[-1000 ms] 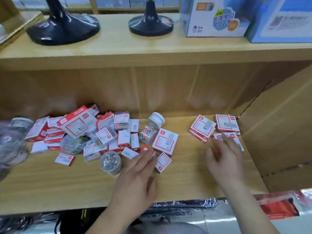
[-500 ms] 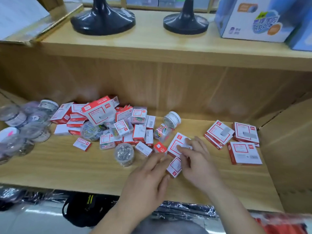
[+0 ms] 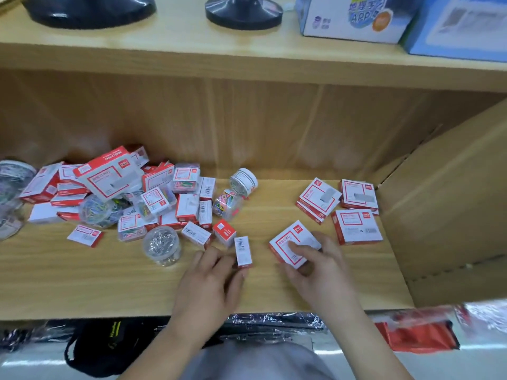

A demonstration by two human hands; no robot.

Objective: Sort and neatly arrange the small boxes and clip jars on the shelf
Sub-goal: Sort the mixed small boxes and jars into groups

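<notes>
Right hand (image 3: 318, 267): fingers (image 3: 297, 249) closing on a flat square white box with red border (image 3: 295, 244), thumb pressing its top face, the other fingers gripping its far and lower edges; the box is tilting slightly, near the front of the light wooden shelf (image 3: 82, 283).

Left hand (image 3: 211, 286): fingers (image 3: 216, 256) loosely curled and resting against a small narrow white box with a barcode and red end (image 3: 243, 251), which is standing on its long edge. Whether it is being gripped or only touched, I cannot tell.

At 12 o'clock from the left hand: a small red-topped cube box (image 3: 224, 232), just beside a small white barcode box (image 3: 195, 235).

At 10 o'clock: a clear round jar of silver clips (image 3: 162, 249), standing upright.

Further toward 10 o'clock: a jumbled pile of red-and-white boxes (image 3: 109, 185), with clear cases of coloured clips lying among them.

At 12 o'clock, behind: a white-lidded jar (image 3: 243, 181) lying on its side, near a clear container of coloured clips (image 3: 226, 205).

At 1 o'clock from the right hand: three flat red-and-white boxes (image 3: 356, 227) grouped closely by the shelf's right wall.

At far 9 o'clock: blurred clear jars (image 3: 12, 174).
</notes>
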